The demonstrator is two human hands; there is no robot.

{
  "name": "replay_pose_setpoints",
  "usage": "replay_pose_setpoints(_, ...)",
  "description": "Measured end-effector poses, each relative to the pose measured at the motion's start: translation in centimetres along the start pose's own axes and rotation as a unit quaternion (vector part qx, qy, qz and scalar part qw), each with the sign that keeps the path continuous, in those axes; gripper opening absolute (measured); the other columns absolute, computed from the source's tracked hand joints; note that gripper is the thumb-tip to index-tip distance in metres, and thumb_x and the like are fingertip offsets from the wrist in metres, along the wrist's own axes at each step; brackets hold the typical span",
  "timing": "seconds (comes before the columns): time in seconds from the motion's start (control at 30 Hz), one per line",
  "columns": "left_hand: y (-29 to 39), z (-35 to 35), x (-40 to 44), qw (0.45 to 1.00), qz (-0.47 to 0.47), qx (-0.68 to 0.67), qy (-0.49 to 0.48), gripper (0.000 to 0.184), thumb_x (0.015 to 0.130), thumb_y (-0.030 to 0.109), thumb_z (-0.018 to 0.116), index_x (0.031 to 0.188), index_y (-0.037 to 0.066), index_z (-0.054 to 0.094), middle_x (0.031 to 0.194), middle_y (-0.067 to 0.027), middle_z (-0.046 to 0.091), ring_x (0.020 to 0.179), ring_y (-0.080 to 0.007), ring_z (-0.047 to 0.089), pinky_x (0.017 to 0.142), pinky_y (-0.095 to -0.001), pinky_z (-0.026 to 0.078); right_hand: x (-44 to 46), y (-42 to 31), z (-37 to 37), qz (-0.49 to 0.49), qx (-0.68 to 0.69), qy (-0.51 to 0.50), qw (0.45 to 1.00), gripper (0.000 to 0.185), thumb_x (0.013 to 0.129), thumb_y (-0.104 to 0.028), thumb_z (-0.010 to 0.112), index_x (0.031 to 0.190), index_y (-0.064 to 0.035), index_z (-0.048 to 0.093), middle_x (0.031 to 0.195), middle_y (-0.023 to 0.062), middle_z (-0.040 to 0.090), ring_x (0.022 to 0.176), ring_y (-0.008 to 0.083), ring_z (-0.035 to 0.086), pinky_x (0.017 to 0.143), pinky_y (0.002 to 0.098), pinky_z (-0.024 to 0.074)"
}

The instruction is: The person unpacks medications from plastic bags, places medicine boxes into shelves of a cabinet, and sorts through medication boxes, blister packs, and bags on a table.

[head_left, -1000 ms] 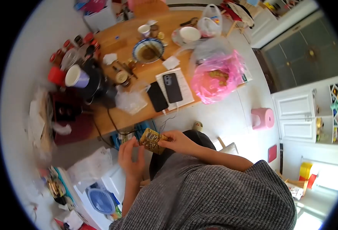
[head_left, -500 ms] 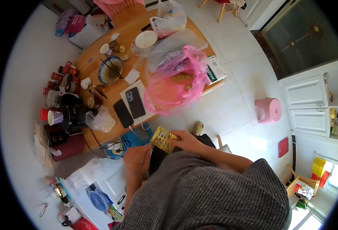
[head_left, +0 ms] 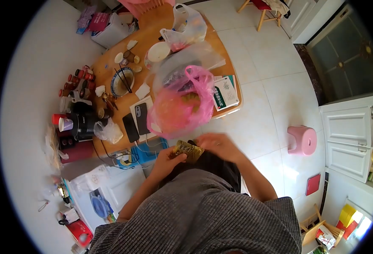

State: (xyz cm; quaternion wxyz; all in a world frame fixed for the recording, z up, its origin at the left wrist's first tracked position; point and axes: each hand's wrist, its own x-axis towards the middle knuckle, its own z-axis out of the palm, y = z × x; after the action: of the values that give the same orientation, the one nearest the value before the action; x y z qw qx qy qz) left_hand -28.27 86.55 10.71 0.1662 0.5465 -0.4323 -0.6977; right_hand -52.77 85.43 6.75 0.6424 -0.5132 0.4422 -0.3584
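A golden-yellow blister pack point(head_left: 190, 151) is tilted in front of my body, near the table's front edge. My left hand point(head_left: 167, 161) is closed on its left end, thumb across the near face. My right hand point(head_left: 221, 146) is at the pack's right end, smeared by motion. Whether its fingers touch the pack or hold anything I cannot tell. Beyond the hands, a pink plastic bag point(head_left: 182, 108) with something yellow-green inside sits on the wooden table point(head_left: 104, 63). Two dark phones lie left of it, one a black phone point(head_left: 131, 127), the other a grey phone point(head_left: 142, 118).
A blue-rimmed bowl point(head_left: 122, 82) with chopsticks stands farther back. Boxes point(head_left: 226, 94) lie at the table's right corner. Jars and a black appliance point(head_left: 82, 125) line the left wall. A pink stool point(head_left: 303, 140) stands on the floor at right. Charging cables hang over the table's edge.
The blister pack has passed from my right hand's grip to my left hand's, and its face has turned. My right hand has moved right and blurs. The view has shifted slightly.
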Motion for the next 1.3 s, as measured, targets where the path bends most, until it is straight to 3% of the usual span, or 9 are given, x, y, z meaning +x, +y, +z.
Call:
replay_pose_setpoints(0.1, -0.1, 0.7, 3.4, 0.995, 0.068, -0.008, -0.073, 0.037, 0.085, 0.014, 0.064, 0.118, 0.001, 0.053, 0.106, -0.0033, 0.058, 0.1, -0.0103, 0.052, 0.086, -0.0269, 0.043, 3.8, 2.2, -7.5, -0.039, 0.046, 0.363, 0.93, 0.026, 0.092, -0.024, 0.051, 0.1, -0.0032, 0.064, 0.082, 0.0029, 0.064, 0.073, 0.0083, 0.055, 0.067, 0.024, 0.0425)
replay_pose_setpoints(0.13, 1.0, 2.1, 4.7, 0.992, 0.083, -0.047, -0.084, 0.035, 0.087, 0.016, 0.062, 0.117, 0.002, 0.053, 0.105, -0.0031, 0.057, 0.098, -0.0103, 0.052, 0.087, -0.0271, 0.042, 4.7, 2.6, -10.2, -0.041, -0.02, 0.423, 0.905, 0.021, 0.09, -0.012, 0.051, 0.099, 0.0024, 0.062, 0.084, 0.0043, 0.065, 0.074, 0.0108, 0.054, 0.069, 0.0241, 0.0447)
replay_pose_setpoints(0.3, 4.3, 5.9, 14.1, 0.983, 0.103, -0.119, -0.096, 0.039, 0.087, 0.022, 0.062, 0.119, 0.002, 0.052, 0.106, -0.0026, 0.058, 0.099, -0.0105, 0.052, 0.088, -0.0254, 0.039, 9.7, 7.8, -16.9, 0.179, -0.037, 0.289, 0.94, 0.031, 0.088, -0.03, 0.055, 0.108, -0.0062, 0.061, 0.088, 0.0009, 0.063, 0.075, 0.0097, 0.056, 0.065, 0.0243, 0.0438)
replay_pose_setpoints(0.57, 5.7, 6.7, 18.6, 0.987, 0.058, -0.149, 0.002, 0.038, 0.085, 0.023, 0.064, 0.114, 0.001, 0.056, 0.102, -0.0033, 0.062, 0.095, -0.01, 0.054, 0.084, -0.0252, 0.04, 15.8, 10.8, -19.0, 0.246, 0.047, 0.265, 0.931, 0.043, 0.089, -0.04, 0.05, 0.094, 0.0002, 0.064, 0.07, 0.0041, 0.061, 0.055, 0.0129, 0.054, 0.051, 0.0256, 0.0448)
replay_pose_setpoints(0.7, 6.7, 7.2, 16.8, 0.983, 0.033, -0.176, -0.042, 0.039, 0.085, 0.024, 0.064, 0.114, 0.0, 0.055, 0.1, -0.007, 0.061, 0.093, -0.0126, 0.054, 0.083, -0.0263, 0.041, 17.6, 11.7, -19.9, 0.323, -0.052, 0.243, 0.913, 0.05, 0.09, -0.051, 0.039, 0.09, -0.0074, 0.064, 0.073, 0.0017, 0.061, 0.064, 0.0116, 0.055, 0.053, 0.0297, 0.043)
replay_pose_setpoints(0.8, 4.6, 8.6, 18.6, 0.985, 0.063, -0.145, 0.064, 0.038, 0.086, 0.024, 0.062, 0.114, 0.001, 0.053, 0.102, -0.0047, 0.06, 0.093, -0.0118, 0.054, 0.083, -0.0264, 0.041, 18.3, 11.5, -20.1, 0.371, -0.052, 0.236, 0.897, 0.051, 0.091, -0.052, 0.038, 0.09, -0.0076, 0.064, 0.073, 0.0022, 0.06, 0.062, 0.0124, 0.054, 0.052, 0.031, 0.0433)
replay_pose_setpoints(0.9, 3.9, 8.2, 20.5, 0.98, 0.087, -0.157, 0.089, 0.04, 0.086, 0.026, 0.063, 0.114, 0.001, 0.053, 0.101, -0.0037, 0.059, 0.092, -0.012, 0.053, 0.084, -0.0263, 0.04, 18.3, 11.6, -19.2, 0.277, -0.016, 0.278, 0.92, 0.057, 0.09, -0.049, 0.04, 0.104, 0.0019, 0.062, 0.083, 0.0129, 0.065, 0.067, 0.0209, 0.061, 0.057, 0.0325, 0.0492)
replay_pose_setpoints(1.1, 6.5, 6.5, 20.9, 0.968, -0.007, -0.246, 0.043, 0.038, 0.083, 0.028, 0.066, 0.112, 0.005, 0.054, 0.101, -0.0027, 0.059, 0.09, -0.0114, 0.053, 0.081, -0.0272, 0.041, 18.4, 15.2, -18.7, 0.196, 0.008, 0.307, 0.931, 0.065, 0.09, -0.054, 0.038, 0.118, 0.0015, 0.058, 0.107, 0.0209, 0.062, 0.102, 0.0273, 0.059, 0.085, 0.0322, 0.0449)
replay_pose_setpoints(1.3, 4.6, 5.7, 23.3, 0.967, -0.044, -0.25, 0.024, 0.032, 0.083, 0.026, 0.067, 0.105, 0.004, 0.058, 0.093, -0.002, 0.06, 0.082, -0.0097, 0.055, 0.071, -0.0245, 0.044, 19.8, 15.4, -19.2, 0.329, -0.023, 0.246, 0.911, 0.081, 0.084, -0.066, 0.042, 0.122, 0.0042, 0.053, 0.114, 0.0243, 0.058, 0.107, 0.03, 0.056, 0.09, 0.0342, 0.0422)
